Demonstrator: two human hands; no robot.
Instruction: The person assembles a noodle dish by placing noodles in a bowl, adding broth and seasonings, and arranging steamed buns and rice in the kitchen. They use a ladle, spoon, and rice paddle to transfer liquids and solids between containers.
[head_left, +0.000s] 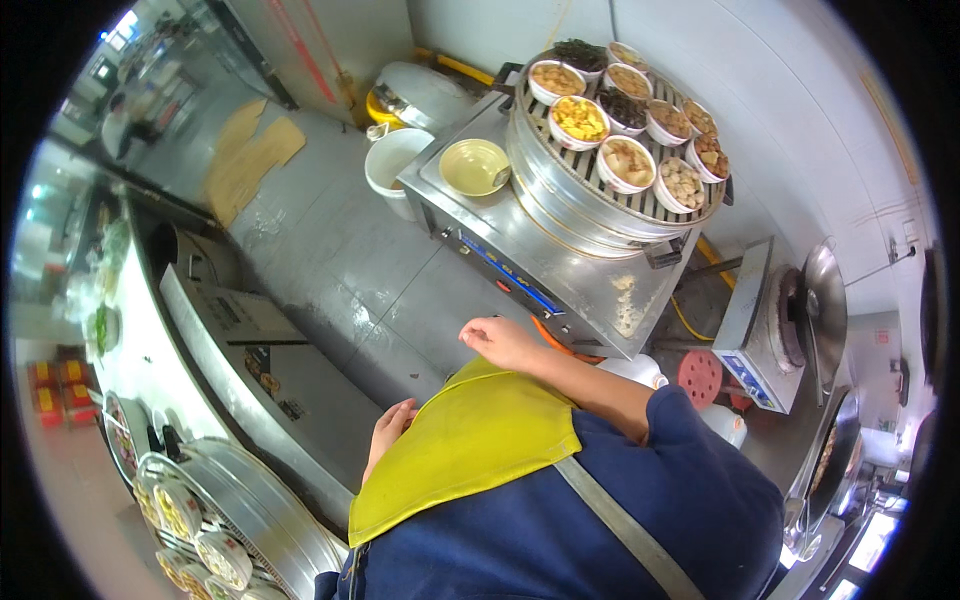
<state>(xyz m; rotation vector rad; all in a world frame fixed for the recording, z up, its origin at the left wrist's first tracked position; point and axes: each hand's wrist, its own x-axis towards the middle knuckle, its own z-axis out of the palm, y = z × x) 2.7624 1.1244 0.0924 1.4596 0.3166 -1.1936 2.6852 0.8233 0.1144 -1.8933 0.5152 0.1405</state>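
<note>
My right hand (499, 341) is held in front of the yellow apron (480, 442), fingers loosely curled, touching nothing that shows. At the apron's left edge is my left hand (394, 427), partly hidden by the apron; whether it holds anything cannot be told. Beyond my right hand stands a steel steamer stove (570, 277). A wide round metal steamer (555, 195) sits on it, its slatted top bearing several bowls of food, among them a bowl of yellow food (579, 120). An empty pale yellow-green bowl (474, 166) rests on the stove's left part.
A white bucket (390, 161) and a large metal lid (424, 94) stand left of the stove. At lower left is another steamer (247, 487) with bowls, beside a steel-edged counter (217, 375). A wok (825, 300) leans at the right. The floor (405, 292) has wet patches.
</note>
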